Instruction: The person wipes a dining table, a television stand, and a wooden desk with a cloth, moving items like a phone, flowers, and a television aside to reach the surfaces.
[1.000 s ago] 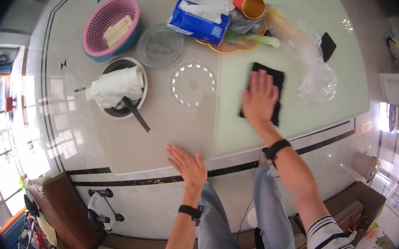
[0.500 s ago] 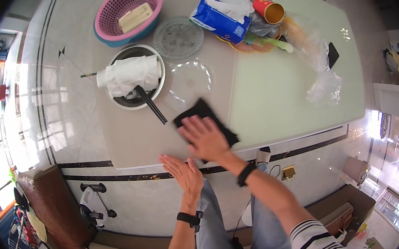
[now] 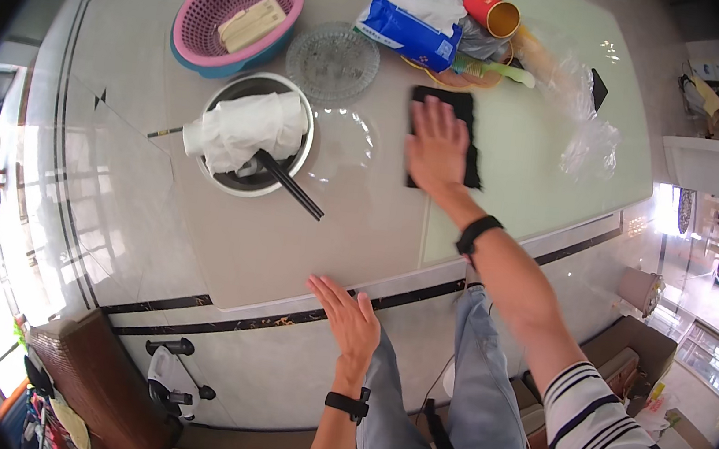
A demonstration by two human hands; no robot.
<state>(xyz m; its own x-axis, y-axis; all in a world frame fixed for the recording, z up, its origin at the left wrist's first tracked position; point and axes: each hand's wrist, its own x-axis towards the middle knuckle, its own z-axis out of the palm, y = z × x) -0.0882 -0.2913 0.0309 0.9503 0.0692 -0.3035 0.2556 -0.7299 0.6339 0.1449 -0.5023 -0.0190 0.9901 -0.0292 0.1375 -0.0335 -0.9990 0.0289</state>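
Observation:
A black cloth (image 3: 458, 158) lies flat on the glossy tabletop (image 3: 358, 233), across the line between its beige and pale green parts. On top of it my right hand (image 3: 438, 145) presses palm down, fingers stretched out. My left hand (image 3: 349, 319) is at the table's near edge, fingers straight and holding nothing. Left of the cloth, a clear glass plate (image 3: 342, 147) lies on the table. Beside that plate stands a metal bowl (image 3: 304, 152) with a white cloth-like bundle (image 3: 255, 128) and black chopsticks (image 3: 291, 186) across it.
A pink colander (image 3: 197, 11) in a blue basin holds a pale block. Near it sits a patterned glass dish (image 3: 334, 62). At the back are a blue tissue pack (image 3: 408, 30), a red cup (image 3: 492, 14) and a crumpled clear plastic bag (image 3: 588, 144).
My right hand has slid the black cloth away from the near edge, farther back and to the right. My left hand has shifted slightly right along the edge.

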